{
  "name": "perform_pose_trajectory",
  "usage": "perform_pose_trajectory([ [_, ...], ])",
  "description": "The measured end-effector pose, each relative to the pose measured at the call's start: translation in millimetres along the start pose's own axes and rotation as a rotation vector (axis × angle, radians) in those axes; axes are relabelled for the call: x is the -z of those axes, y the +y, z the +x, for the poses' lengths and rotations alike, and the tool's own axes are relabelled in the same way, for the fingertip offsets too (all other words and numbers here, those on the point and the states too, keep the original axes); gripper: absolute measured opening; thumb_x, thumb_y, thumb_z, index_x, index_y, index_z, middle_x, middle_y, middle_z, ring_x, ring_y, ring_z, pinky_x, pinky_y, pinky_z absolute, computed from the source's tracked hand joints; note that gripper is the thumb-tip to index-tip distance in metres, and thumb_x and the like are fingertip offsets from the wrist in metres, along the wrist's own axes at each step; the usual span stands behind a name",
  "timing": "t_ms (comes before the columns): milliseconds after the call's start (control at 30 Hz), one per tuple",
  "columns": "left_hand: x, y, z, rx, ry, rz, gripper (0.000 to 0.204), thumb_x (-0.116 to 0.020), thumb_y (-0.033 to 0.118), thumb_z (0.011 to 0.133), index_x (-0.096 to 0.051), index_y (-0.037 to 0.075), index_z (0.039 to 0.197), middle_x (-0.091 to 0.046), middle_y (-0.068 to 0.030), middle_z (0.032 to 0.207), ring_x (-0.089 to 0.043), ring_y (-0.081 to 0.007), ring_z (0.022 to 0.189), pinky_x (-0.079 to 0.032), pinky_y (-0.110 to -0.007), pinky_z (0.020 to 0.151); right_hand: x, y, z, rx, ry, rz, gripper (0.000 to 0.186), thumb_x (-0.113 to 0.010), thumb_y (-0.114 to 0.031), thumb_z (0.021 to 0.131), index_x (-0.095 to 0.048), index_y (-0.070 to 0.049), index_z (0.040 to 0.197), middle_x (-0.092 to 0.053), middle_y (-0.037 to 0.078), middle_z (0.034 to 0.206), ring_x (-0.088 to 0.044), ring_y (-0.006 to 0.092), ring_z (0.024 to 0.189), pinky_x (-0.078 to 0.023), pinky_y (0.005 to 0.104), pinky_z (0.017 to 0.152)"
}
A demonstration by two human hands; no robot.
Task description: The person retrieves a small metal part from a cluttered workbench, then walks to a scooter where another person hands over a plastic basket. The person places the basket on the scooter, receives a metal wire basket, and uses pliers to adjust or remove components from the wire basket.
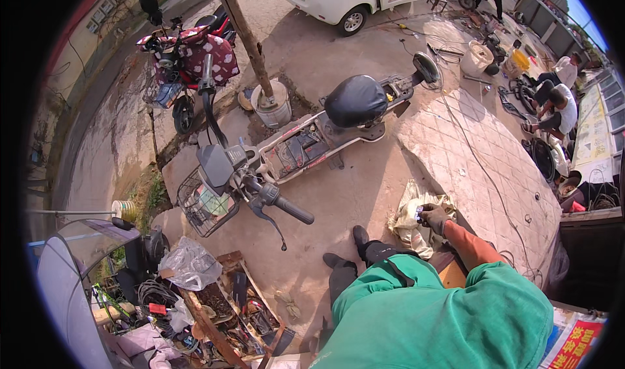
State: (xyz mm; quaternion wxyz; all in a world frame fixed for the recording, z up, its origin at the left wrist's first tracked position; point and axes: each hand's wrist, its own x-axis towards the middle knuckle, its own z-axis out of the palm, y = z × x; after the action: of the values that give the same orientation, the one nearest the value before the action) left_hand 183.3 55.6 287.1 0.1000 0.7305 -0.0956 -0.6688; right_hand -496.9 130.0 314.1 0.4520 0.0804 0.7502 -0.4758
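Note:
My right hand [435,218], in a dark glove, is held out over a crumpled cream woven sack [413,222] on the ground. Its fingers are closed on a small whitish-blue object [418,213], too small to name. My left hand does not show. Ahead of me stands an electric scooter [293,149] with its footboard cover off, so dark parts lie bare in the floor well. The scooter's black seat [356,101] is in place, and a wire basket [207,203] sits at its front.
At lower left, a wooden tray [237,291] holds tools and loose parts beside a clear plastic bag [190,265]. A wooden post [244,37] stands in a bucket [273,109] behind the scooter. A cable [478,164] crosses the paving. Two people [561,102] sit at far right.

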Motion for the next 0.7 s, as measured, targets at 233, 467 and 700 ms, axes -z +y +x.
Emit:
perform_pose_trajectory([
  [233, -80.8, 129.1, 3.4, -0.146, -0.082, 0.307, 0.032, -0.059, 0.033, 0.096, -0.066, 0.003, 0.107, -0.07, -0.0131, 0.091, -0.069, -0.0285, 0.078, -0.055, -0.038, 0.068, 126.9, 123.1, -87.0, -0.231, 0.401, 0.142, 0.013, -0.06, -0.012, 0.101, -0.062, -0.003, 0.11, -0.069, 0.009, 0.087, -0.071, 0.0211, 0.071, -0.059, 0.0345, 0.056],
  [467, -219.1, 167.0, -1.2, -0.097, -0.13, 0.564, 0.033, -0.059, 0.033, 0.097, -0.065, 0.003, 0.108, -0.07, -0.0137, 0.091, -0.069, -0.0294, 0.079, -0.056, -0.04, 0.069, 210.6, 194.5, -91.7, -0.467, 0.424, 0.47, 0.016, -0.058, -0.001, 0.096, -0.061, -0.006, 0.111, -0.066, 0.011, 0.081, -0.066, 0.0232, 0.06, -0.052, 0.0361, 0.047],
  [700, -348.0, 194.4, -11.3, -0.065, -0.163, 0.712, 0.033, -0.059, 0.033, 0.097, -0.065, 0.003, 0.109, -0.07, -0.0143, 0.092, -0.069, -0.0304, 0.079, -0.056, -0.041, 0.069, 255.5, 40.9, 21.1, -0.093, 0.37, 0.561, 0.009, -0.07, 0.0, 0.088, -0.068, -0.003, 0.097, -0.068, 0.008, 0.077, -0.057, 0.0149, 0.054, -0.045, 0.0296, 0.047],
])
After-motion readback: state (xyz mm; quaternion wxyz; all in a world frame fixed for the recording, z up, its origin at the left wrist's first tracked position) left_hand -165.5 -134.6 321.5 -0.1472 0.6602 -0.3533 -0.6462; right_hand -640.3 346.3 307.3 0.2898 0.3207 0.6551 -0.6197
